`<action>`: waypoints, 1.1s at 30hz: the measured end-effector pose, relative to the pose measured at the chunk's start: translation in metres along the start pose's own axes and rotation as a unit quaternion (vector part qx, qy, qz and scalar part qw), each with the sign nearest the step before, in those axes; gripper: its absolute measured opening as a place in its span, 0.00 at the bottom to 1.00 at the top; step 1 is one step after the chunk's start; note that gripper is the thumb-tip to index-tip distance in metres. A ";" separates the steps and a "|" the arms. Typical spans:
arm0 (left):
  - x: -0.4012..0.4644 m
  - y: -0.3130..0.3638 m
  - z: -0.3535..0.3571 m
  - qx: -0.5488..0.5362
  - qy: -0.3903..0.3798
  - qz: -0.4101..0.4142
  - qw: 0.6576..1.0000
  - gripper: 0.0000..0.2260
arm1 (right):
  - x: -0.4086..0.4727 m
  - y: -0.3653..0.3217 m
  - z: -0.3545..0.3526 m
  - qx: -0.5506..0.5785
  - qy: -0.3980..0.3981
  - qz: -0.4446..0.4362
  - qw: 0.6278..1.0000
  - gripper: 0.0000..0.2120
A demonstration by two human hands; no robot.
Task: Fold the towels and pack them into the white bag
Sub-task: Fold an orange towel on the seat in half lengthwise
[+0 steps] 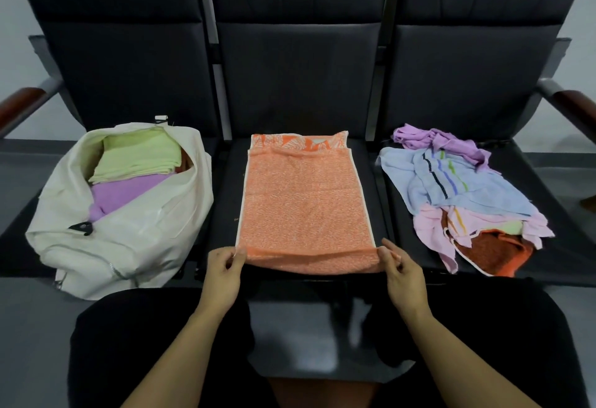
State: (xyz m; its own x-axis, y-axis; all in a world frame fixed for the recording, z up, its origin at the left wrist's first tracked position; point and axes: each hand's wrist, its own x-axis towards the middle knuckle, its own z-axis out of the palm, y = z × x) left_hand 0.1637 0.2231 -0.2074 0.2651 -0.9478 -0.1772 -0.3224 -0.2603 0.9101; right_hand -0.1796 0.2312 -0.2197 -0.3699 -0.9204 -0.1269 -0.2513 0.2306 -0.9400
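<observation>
While the orange towel [304,201] lies spread flat on the middle seat [377,214], the person holds its near edge at both corners. In the head view, the left hand [222,273] pinches the near left corner between thumb and curled fingers, and the right hand [401,273] pinches the near right corner the same way. The near edge sags slightly over the front of the seat. At the far end, a patterned band shows beyond a layer that seems to lie already folded over it.

The step in hand looks like another fold, near edge carried to far edge. To do it well, both corners should rise together and travel level, so the cloth does not skew. The near corners should land squarely on the far corners, with the pale side borders lined up. A flat palm passed over the fold afterwards would press out the ripple near the front.

The white bag [129,240] sits on the left seat, open, with a green towel [138,157] and a purple towel [129,193] folded inside it. There appears to be room on top for one more. A pile of unfolded towels [464,198] waits on the right seat, well apart from the hands.
</observation>
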 end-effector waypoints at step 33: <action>0.188 0.115 0.017 0.052 0.101 0.084 0.990 0.13 | 0.188 -0.139 0.063 -0.128 0.094 -0.093 0.983 0.21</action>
State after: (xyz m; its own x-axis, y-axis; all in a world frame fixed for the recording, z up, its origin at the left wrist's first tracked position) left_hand 0.1614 0.0119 -0.1420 0.3720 -0.9262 0.0619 -0.4663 -0.1288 0.8752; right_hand -0.1577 0.0066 -0.1323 -0.4488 -0.8850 0.1238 -0.5388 0.1575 -0.8276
